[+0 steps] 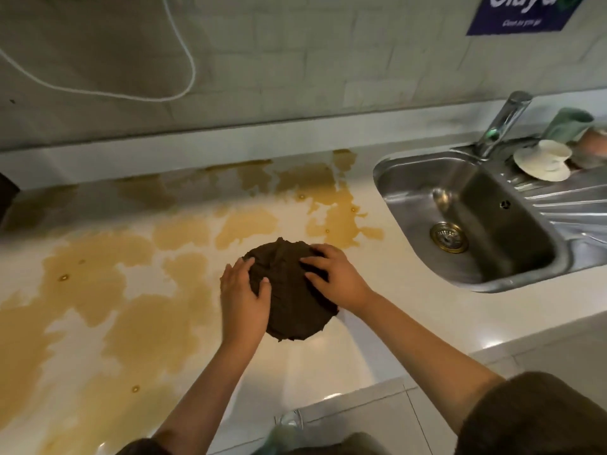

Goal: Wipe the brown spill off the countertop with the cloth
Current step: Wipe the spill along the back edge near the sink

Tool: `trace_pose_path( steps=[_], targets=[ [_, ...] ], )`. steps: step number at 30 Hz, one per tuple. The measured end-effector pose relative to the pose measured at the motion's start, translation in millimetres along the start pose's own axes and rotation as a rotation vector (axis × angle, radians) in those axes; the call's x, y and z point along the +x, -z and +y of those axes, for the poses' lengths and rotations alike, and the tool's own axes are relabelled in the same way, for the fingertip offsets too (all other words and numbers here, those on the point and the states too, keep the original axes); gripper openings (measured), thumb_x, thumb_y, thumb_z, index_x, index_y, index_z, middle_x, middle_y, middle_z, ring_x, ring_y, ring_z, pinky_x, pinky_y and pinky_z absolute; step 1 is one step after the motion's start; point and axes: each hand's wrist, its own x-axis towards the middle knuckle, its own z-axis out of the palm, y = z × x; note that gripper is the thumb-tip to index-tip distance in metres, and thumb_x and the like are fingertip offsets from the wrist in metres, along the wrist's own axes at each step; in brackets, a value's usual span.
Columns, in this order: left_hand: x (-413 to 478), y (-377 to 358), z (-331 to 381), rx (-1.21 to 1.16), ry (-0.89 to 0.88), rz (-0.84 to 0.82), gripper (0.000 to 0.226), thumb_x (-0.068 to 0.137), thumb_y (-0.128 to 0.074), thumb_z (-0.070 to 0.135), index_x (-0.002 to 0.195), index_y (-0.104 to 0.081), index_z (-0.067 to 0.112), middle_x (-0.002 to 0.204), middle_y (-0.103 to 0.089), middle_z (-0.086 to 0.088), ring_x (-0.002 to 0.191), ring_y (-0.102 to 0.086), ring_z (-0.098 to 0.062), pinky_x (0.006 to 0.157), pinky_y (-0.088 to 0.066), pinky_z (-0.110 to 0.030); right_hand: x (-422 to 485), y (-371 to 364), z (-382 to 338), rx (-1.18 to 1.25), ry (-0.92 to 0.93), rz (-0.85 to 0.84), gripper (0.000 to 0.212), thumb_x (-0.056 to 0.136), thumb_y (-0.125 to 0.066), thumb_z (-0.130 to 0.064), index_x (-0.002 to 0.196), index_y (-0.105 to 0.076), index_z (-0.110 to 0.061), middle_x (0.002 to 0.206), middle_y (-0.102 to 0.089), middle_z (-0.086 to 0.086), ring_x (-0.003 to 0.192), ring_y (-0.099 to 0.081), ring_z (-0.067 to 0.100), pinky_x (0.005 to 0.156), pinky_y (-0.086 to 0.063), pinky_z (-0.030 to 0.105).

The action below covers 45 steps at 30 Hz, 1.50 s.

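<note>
On the white countertop (377, 267), just left of the steel sink (466, 218), a dark brown cloth (289, 290), bunched into a rounded heap. Both hands laid on it, flat and spread, neither clenched. Left hand (243, 300) against the cloth's left side, thumb lying over the top of the fabric, fingers running along its edge. Right hand (331, 274) pressed on the upper right part, fingers splayed and pointing left across the folds. Bare forearms reaching in from the lower edge, dark sleeves (532, 418) at the elbows.

Spread over most of the counter, a thin brown spill (108, 284): wide patches to the left of the cloth, smaller blotches behind it, a run reaching toward the sink's near corner and back to the foot of the wall. White, unstained surface showing between the patches and along the front edge right of the cloth. A few small dark specks scattered in the liquid.

Behind the sink, a chrome tap (502, 123). On the ribbed draining board at far right, a white cup (545, 159) tipped on its side, with a green cup (571, 126) behind it. On the tiled wall, a white cord (184, 50) hanging in a loop and part of a blue sign (522, 14) at the upper right.
</note>
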Motion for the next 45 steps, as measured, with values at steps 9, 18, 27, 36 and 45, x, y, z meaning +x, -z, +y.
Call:
trace_pose_path(
  steps=[9,18,27,36,45],
  targets=[
    [15.8,-53.8,26.5,0.465,0.118,-0.209,0.083,0.080,-0.039,0.072,0.146,-0.021,0.025,0.156,-0.007,-0.014,0.143,0.004,-0.032,0.108,0.007,-0.064,-32.6,37.1,78.4,-0.125,0.005,0.090,0.034,0.090,-0.048,-0.031,0.105,-0.072,-0.011,0.119,-0.063,0.015,0.117,-0.052,0.032,0.106,-0.031,0.032],
    [34.0,-84.2,31.5,0.632,-0.075,-0.109,0.104,0.055,-0.024,0.096,0.133,-0.044,0.031,0.149,-0.035,-0.006,0.140,-0.022,-0.030,0.108,-0.006,-0.065,-27.3,59.0,132.8,-0.170,0.112,0.068,0.031,0.093,-0.051,-0.031,0.112,-0.068,-0.012,0.126,-0.060,0.013,0.120,-0.050,0.032,0.102,-0.042,0.043],
    [11.3,-102.3,45.5,0.722,0.003,-0.094,0.096,0.061,-0.023,0.093,0.143,-0.024,0.042,0.155,-0.021,-0.004,0.141,-0.012,-0.040,0.101,-0.001,-0.072,-23.0,56.8,146.3,-0.148,0.145,0.053,0.034,0.091,-0.050,-0.034,0.116,-0.066,-0.016,0.132,-0.056,0.011,0.123,-0.049,0.032,0.103,-0.041,0.040],
    [43.5,-121.7,58.5,0.713,-0.055,-0.096,0.085,0.064,-0.030,0.088,0.139,-0.030,0.047,0.154,-0.024,-0.004,0.141,-0.015,-0.035,0.103,-0.004,-0.071,-25.7,58.2,146.4,-0.078,0.146,0.064,0.032,0.088,-0.054,-0.031,0.114,-0.066,-0.017,0.134,-0.056,0.010,0.126,-0.047,0.032,0.103,-0.042,0.043],
    [107.3,-151.2,84.3,0.648,-0.154,-0.226,0.081,0.069,-0.039,0.082,0.141,-0.022,0.049,0.157,-0.009,0.000,0.143,-0.001,-0.030,0.105,0.005,-0.068,-29.9,70.7,139.2,-0.045,-0.041,0.318,0.026,0.086,-0.052,-0.012,0.109,-0.065,-0.015,0.123,-0.058,0.008,0.110,-0.051,0.027,0.094,-0.038,0.032]
  ],
)
